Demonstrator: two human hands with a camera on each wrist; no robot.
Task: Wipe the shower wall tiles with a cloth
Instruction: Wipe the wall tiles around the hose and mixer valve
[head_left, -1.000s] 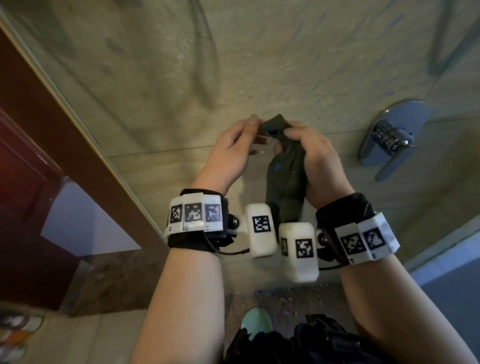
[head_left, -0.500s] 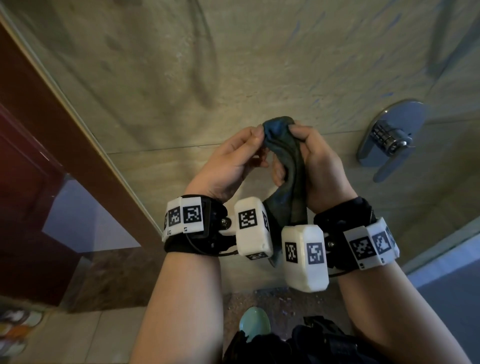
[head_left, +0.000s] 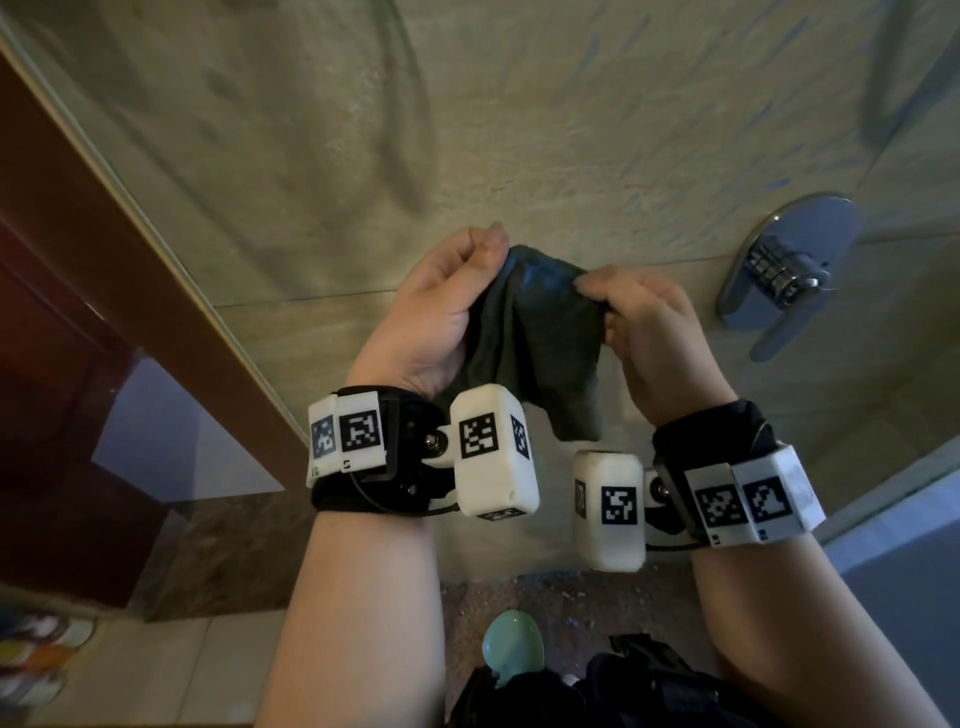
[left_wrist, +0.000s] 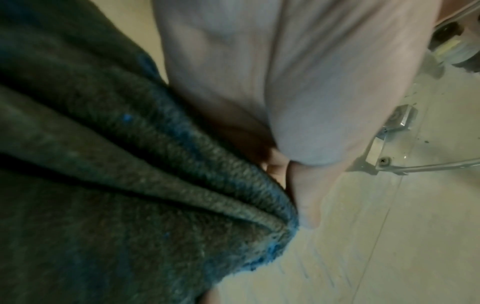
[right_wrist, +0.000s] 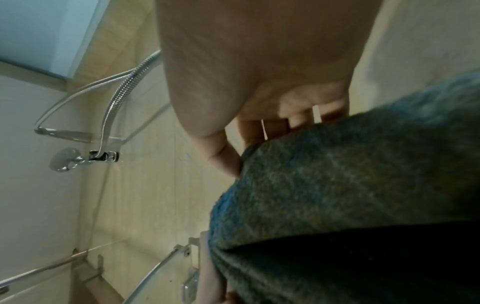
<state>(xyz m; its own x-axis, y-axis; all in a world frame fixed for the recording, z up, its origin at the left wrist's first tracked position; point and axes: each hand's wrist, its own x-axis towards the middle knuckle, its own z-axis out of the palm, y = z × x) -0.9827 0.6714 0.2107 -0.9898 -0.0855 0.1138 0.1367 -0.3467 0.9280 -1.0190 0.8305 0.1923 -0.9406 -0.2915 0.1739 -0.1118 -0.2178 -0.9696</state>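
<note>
A dark grey-blue cloth (head_left: 535, 338) hangs spread between both hands in front of the beige shower wall tiles (head_left: 519, 130). My left hand (head_left: 441, 317) pinches its upper left edge, thumb and fingers curled on the fabric. On the other side, my right hand (head_left: 649, 332) pinches the upper right edge. The cloth fills the left part of the left wrist view (left_wrist: 116, 185) beside my left hand (left_wrist: 298, 164). In the right wrist view the cloth (right_wrist: 350, 195) hangs under my right hand (right_wrist: 259, 102). The cloth is held off the wall.
A chrome mixer handle (head_left: 784, 270) is mounted on the wall to the right. A brown door frame (head_left: 104, 260) with a glass edge runs down the left. A shower hose and bracket (right_wrist: 103, 123) show in the right wrist view. Below lies a speckled floor with a teal slipper (head_left: 511, 649).
The hands have moved apart, stretching the bunched cloth wider between them. Both hands kept their hold on the cloth.
</note>
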